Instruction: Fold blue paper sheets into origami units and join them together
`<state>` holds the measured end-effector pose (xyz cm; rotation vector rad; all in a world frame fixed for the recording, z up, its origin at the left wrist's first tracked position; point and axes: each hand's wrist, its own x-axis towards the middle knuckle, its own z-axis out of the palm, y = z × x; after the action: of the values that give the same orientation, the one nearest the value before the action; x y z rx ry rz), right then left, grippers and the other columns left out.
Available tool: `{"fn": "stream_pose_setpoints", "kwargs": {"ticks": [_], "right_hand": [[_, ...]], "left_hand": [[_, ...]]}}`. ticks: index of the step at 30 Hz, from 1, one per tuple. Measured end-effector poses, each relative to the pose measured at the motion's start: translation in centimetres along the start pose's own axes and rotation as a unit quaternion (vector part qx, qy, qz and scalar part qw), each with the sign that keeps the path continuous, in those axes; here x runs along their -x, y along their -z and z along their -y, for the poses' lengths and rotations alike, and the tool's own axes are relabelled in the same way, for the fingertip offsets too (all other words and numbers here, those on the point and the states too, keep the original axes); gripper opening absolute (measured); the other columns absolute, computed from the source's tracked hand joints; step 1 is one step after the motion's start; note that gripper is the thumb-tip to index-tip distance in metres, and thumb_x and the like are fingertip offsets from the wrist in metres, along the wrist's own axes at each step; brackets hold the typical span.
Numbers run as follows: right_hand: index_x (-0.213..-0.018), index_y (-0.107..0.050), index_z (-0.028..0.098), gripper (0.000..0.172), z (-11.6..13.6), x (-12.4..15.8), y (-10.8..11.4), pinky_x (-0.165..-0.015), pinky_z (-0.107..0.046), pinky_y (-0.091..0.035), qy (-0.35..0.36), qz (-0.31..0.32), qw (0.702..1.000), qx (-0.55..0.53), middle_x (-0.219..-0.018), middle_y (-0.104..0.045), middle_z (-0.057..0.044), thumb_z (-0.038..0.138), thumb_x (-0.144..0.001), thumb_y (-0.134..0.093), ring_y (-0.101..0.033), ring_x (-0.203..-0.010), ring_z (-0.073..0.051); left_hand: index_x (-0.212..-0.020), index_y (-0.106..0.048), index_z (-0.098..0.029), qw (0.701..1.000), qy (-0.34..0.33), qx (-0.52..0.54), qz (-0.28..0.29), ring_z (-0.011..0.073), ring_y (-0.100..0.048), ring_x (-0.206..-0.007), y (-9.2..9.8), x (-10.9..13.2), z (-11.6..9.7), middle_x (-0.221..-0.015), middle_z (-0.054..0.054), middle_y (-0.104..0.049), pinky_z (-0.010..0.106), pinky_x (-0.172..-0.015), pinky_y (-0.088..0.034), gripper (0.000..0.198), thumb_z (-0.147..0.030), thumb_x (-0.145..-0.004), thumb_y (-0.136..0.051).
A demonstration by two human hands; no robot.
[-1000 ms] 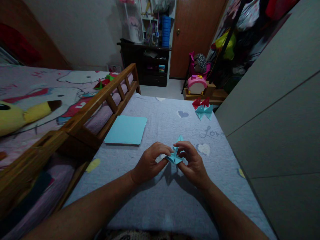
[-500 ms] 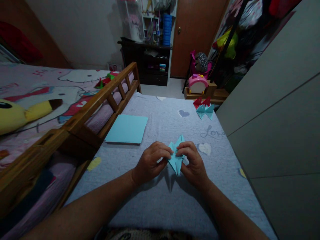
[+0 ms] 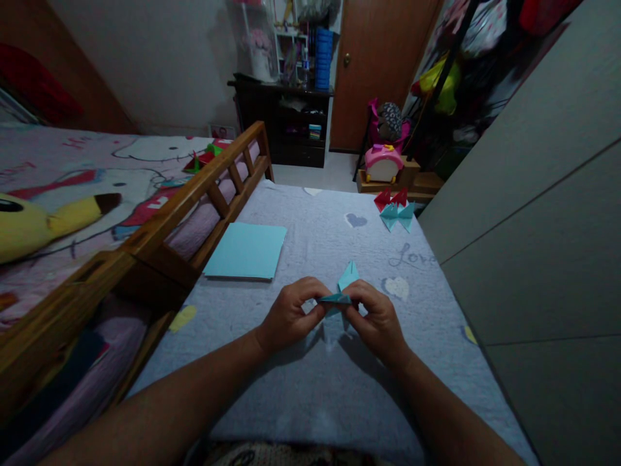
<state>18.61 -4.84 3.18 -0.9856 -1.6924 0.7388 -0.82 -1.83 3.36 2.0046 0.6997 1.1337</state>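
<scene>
Both of my hands meet over the grey-blue bedspread (image 3: 310, 382) and pinch a small folded piece of light blue paper (image 3: 343, 285). My left hand (image 3: 291, 314) grips its left side with thumb and fingers closed. My right hand (image 3: 376, 318) holds the right side the same way. One pointed flap of the paper sticks up behind my fingers; the rest lies nearly flat between them. A stack of light blue paper sheets (image 3: 246, 251) lies to the left, beside the wooden bed rail.
A wooden bed rail (image 3: 194, 194) runs along the left, with a second bed and a yellow plush toy (image 3: 43, 223) beyond it. Folded red and blue paper shapes (image 3: 395, 208) lie at the far right corner. A grey wardrobe wall (image 3: 533, 226) borders the right.
The folded paper stood with its point hanging down between my hands half a second ago. Now it is turned nearly flat, edge toward me, with one flap up. My hands stayed in place.
</scene>
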Motion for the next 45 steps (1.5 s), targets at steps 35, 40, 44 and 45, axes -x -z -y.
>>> {"fn": "stream_pose_setpoints", "kwargs": {"ticks": [35, 40, 44, 45], "right_hand": [[-0.126, -0.056, 0.016, 0.056, -3.9, -0.3, 2.9, -0.099, -0.040, -0.043, -0.150, 0.117, 0.934, 0.303, -0.120, -0.057, -0.013, 0.008, -0.071, -0.056, -0.052, -0.111, -0.028], [-0.118, -0.063, 0.020, 0.041, -3.9, -0.1, 3.3, -0.098, -0.043, -0.043, -0.137, 0.126, 0.935, 0.301, -0.121, -0.058, -0.012, 0.014, -0.077, -0.062, -0.052, -0.112, -0.028], [-0.097, -0.069, 0.022, 0.015, -4.4, -0.3, 3.1, -0.097, -0.042, -0.043, -0.140, 0.092, 0.949, 0.267, -0.112, -0.063, -0.009, 0.018, -0.086, -0.060, -0.055, -0.107, -0.026], [-0.095, -0.070, 0.022, 0.014, -4.6, -0.4, 3.0, -0.097, -0.042, -0.043, -0.143, 0.079, 0.952, 0.258, -0.111, -0.064, -0.009, 0.017, -0.086, -0.060, -0.056, -0.106, -0.026]], "left_hand": [[-0.097, -0.074, -0.014, 0.811, 0.388, 0.438, -0.009, 0.0122, -0.061, -0.065, -1.8, 0.1, 3.0, -0.085, 0.005, -0.073, 0.025, -0.069, -0.049, 0.038, -0.035, -0.069, -0.088], [-0.094, -0.073, -0.012, 0.799, 0.397, 0.452, -0.016, 0.0144, -0.066, -0.071, -1.4, -0.3, 2.6, -0.086, 0.007, -0.075, 0.026, -0.074, -0.051, 0.039, -0.034, -0.067, -0.090], [-0.097, -0.073, -0.013, 0.795, 0.403, 0.454, -0.009, 0.0149, -0.067, -0.072, -1.3, -0.6, 2.1, -0.086, 0.008, -0.075, 0.025, -0.074, -0.051, 0.040, -0.035, -0.068, -0.089], [-0.098, -0.073, -0.013, 0.794, 0.401, 0.456, -0.009, 0.0151, -0.067, -0.072, -1.3, -0.6, 2.0, -0.086, 0.008, -0.075, 0.026, -0.074, -0.052, 0.041, -0.035, -0.068, -0.090]]}}
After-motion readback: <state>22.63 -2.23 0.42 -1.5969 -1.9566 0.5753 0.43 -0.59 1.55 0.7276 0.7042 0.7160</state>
